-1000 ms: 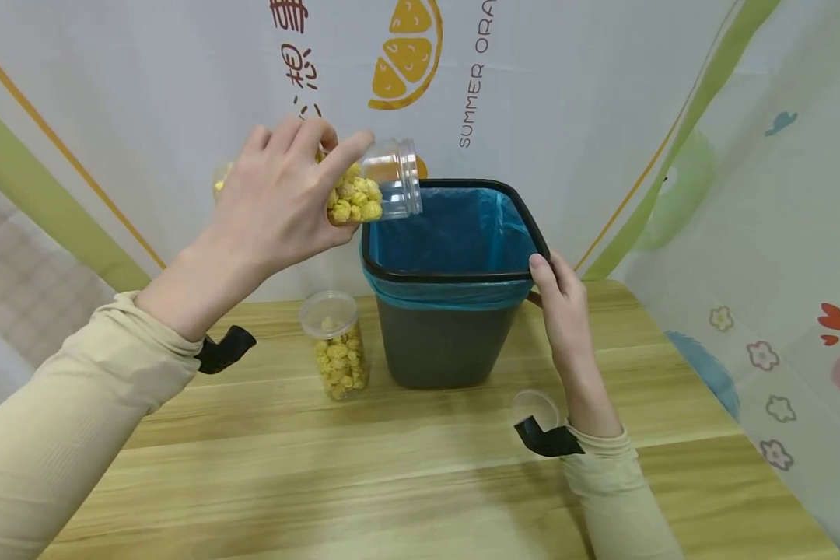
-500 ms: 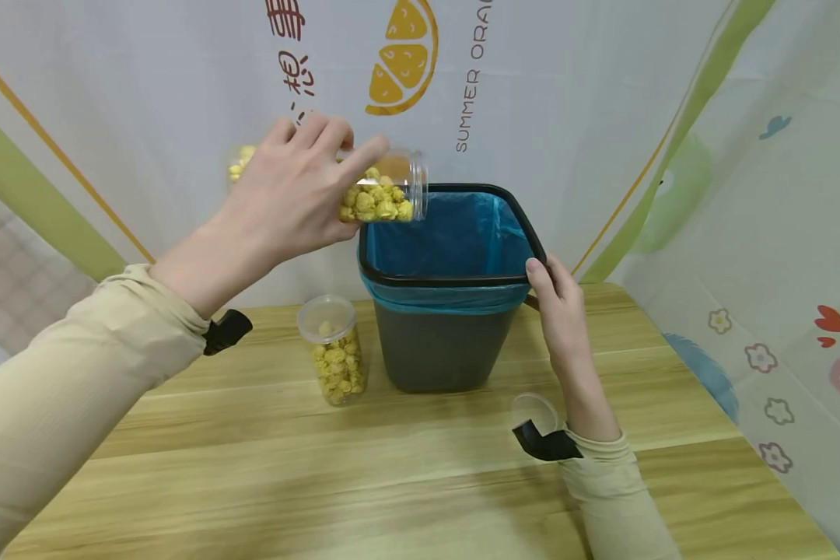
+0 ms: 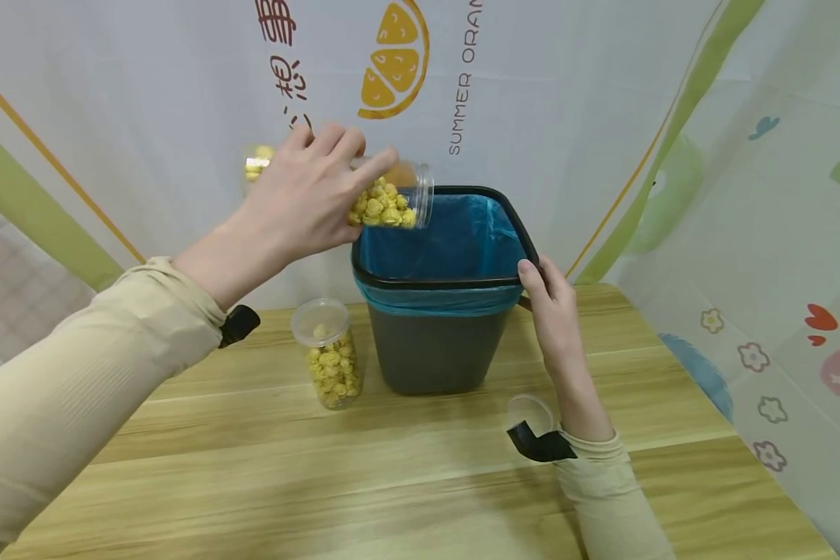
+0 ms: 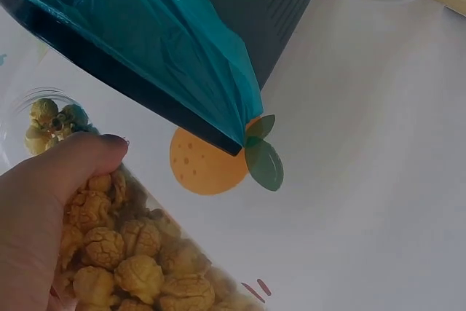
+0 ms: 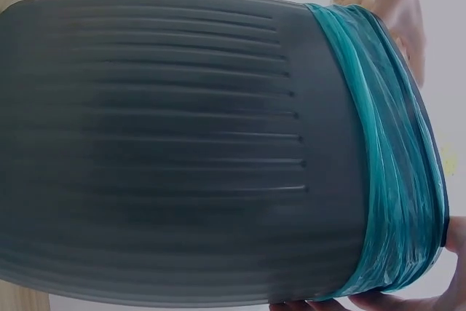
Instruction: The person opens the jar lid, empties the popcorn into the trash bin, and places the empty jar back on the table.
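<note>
My left hand (image 3: 311,194) grips a clear plastic jar (image 3: 423,190) of yellow popcorn (image 3: 385,206) from above. The jar lies almost level, its uncapped mouth over the left rim of a dark grey trash can (image 3: 434,350). In the left wrist view, the thumb (image 4: 80,162) presses along the jar's side, popcorn showing on both sides of it. A blue bag (image 3: 448,233) lines the can under a black rim. My right hand (image 3: 556,319) holds the can's right front corner, thumb over the rim; the right wrist view shows its fingers (image 5: 313,305) below the bag's folded edge.
A second popcorn jar (image 3: 332,365), with its lid on, stands upright left of the can. A clear round lid (image 3: 532,412) lies on the wooden table (image 3: 364,482) near the right wrist. A printed curtain (image 3: 532,101) hangs close behind.
The left hand has moved the jar rightward and slightly down. Popcorn inside has slid toward the jar's mouth. The right hand keeps its hold on the can; the whole view has shifted slightly.
</note>
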Demonstrator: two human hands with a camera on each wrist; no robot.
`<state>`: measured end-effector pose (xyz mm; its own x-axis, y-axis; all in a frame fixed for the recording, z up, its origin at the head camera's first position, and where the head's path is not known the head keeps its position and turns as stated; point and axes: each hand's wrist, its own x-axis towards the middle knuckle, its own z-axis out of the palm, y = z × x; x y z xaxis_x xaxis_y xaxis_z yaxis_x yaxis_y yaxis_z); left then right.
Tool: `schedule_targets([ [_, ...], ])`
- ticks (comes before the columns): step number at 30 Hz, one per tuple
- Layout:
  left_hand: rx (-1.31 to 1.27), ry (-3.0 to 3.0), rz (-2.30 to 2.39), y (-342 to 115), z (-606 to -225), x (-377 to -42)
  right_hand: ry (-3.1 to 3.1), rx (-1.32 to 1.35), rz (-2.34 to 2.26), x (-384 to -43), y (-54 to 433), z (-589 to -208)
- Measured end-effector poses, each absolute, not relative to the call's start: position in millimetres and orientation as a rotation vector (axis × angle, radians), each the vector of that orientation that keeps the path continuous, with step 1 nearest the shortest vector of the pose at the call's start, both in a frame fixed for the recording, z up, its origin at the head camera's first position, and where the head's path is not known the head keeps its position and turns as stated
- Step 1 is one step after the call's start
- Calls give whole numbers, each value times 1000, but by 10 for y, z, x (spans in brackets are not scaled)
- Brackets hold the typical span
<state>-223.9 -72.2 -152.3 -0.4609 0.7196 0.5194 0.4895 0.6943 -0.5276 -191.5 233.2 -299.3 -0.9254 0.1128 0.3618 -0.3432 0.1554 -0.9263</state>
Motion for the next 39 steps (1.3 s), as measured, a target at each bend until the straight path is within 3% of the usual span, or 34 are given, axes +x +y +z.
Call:
schedule_targets([
  [39, -955, -2200, 527, -434, -1583, -2367, -2084, 222, 1845, -1924, 2331, -3007],
])
